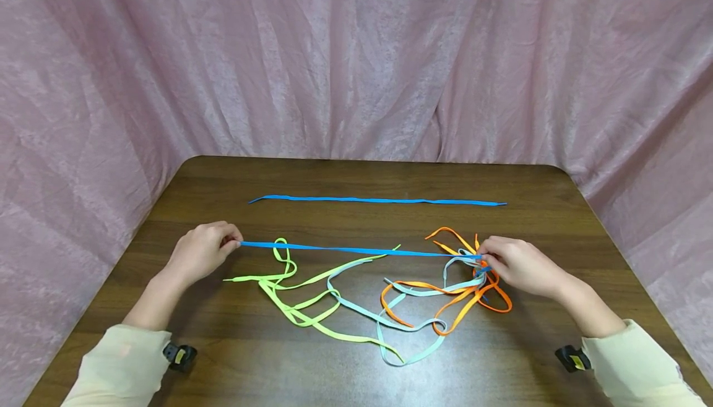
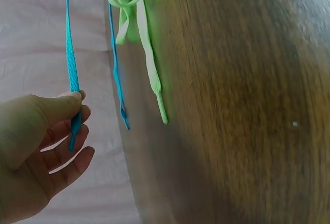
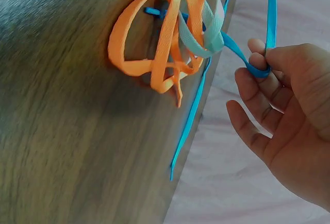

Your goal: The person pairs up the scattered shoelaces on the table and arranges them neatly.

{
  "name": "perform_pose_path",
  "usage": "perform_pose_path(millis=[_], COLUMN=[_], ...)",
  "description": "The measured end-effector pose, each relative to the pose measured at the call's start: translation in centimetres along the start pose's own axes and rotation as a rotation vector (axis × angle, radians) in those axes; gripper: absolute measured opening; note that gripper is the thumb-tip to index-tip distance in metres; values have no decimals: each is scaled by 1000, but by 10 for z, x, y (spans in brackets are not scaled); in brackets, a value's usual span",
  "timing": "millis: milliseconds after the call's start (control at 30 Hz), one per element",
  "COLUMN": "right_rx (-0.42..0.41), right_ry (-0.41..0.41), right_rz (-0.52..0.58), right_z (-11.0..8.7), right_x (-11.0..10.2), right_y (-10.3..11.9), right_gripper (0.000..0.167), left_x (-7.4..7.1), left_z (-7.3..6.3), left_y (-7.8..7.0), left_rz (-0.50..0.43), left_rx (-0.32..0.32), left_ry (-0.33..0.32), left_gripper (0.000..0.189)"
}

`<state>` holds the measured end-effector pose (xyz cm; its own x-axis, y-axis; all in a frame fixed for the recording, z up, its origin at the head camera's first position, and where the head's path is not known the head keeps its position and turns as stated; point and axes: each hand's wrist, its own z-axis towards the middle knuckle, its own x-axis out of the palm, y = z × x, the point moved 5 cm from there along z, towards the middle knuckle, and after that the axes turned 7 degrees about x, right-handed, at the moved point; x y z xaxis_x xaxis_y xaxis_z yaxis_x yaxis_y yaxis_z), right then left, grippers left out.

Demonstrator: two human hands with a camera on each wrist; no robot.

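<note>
A flat blue shoelace (image 1: 345,249) stretches nearly straight between both hands, above the table. My left hand (image 1: 206,249) pinches it close to its tipped end, between thumb and forefinger, the tip (image 2: 72,140) sticking out below. At the other side my right hand (image 1: 518,261) pinches the same lace, which bends at the fingertips and runs on into a tangle of orange laces (image 3: 165,38) and pale aqua laces (image 3: 209,44). Part of the blue lace is hidden inside that tangle. Neon green laces (image 1: 295,314) lie loosely nearer the left hand, overlapping the aqua ones.
Farther back on the brown wooden table (image 1: 278,376), a second blue shoelace (image 1: 379,200) lies straight from left to right. A pink curtain (image 1: 356,60) hangs behind the table and along its sides.
</note>
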<state>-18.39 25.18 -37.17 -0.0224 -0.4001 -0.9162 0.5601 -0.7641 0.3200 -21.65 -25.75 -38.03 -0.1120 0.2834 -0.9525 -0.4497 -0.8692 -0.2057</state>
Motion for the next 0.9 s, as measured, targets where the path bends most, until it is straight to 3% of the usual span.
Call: perform_pose_path(millis=[400, 667, 900], right_rx=[11, 13, 37], right_ry=[-17, -24, -47], right_rz=[-18, -43, -54], right_z=[-7, -12, -18], right_x=[-2, -5, -10], right_y=[-8, -11, -21], right_gripper=[20, 23, 23], left_x=[-3, -13, -11], left_z=[-4, -9, -15], left_y=[14, 23, 37], left_rz=[0, -5, -26], left_rx=[-43, -89, -151], left_ry=[13, -12, 33], left_gripper=[3, 4, 5])
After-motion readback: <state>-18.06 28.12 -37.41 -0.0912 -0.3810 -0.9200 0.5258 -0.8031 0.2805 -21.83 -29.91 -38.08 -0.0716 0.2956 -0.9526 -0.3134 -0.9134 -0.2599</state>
